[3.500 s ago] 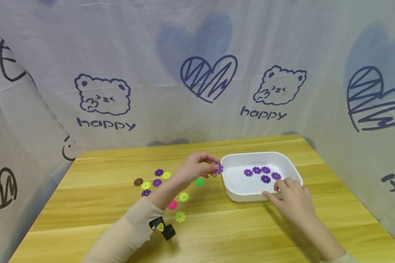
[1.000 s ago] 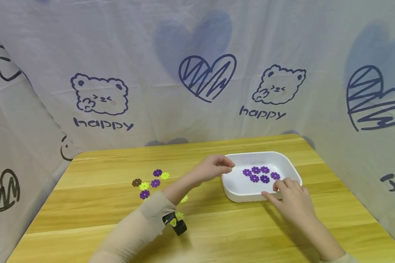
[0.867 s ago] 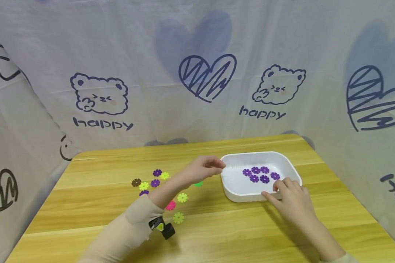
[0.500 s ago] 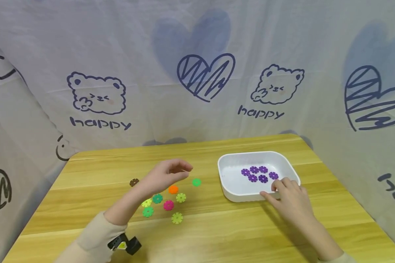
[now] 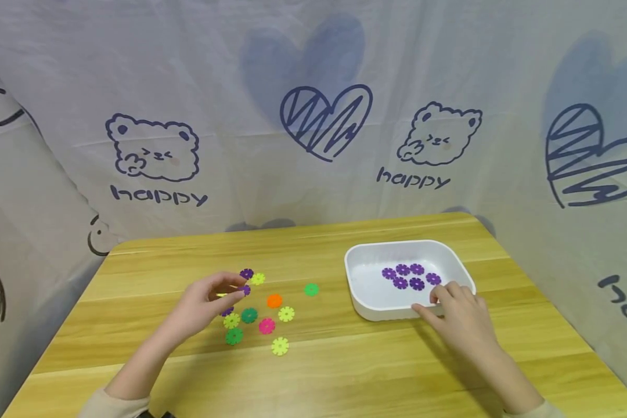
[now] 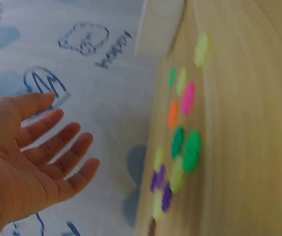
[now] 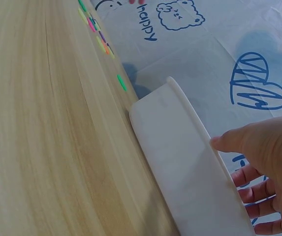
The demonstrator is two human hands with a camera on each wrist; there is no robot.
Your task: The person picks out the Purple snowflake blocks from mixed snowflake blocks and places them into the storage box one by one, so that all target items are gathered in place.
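Note:
In the head view my left hand hovers over the left part of a cluster of notched plastic discs, its fingers relaxed and apart. The left wrist view shows the same hand with nothing in it. Nearest its fingertips are a dark purple disc, a yellow disc and another purple disc, partly covered. My right hand grips the near rim of a white plastic tray, thumb outside and fingers over the inside. Several purple discs lie flat in the tray.
Right of the left hand lie an orange disc, a pink disc, a dark green disc and several yellow ones. A green disc sits apart, towards the tray. White printed cloth hangs behind the wooden table.
A purple disc held by my left hand earlier now lies in the tray. That hand has moved left, away from the tray, back over the loose discs. My right hand keeps its grip.

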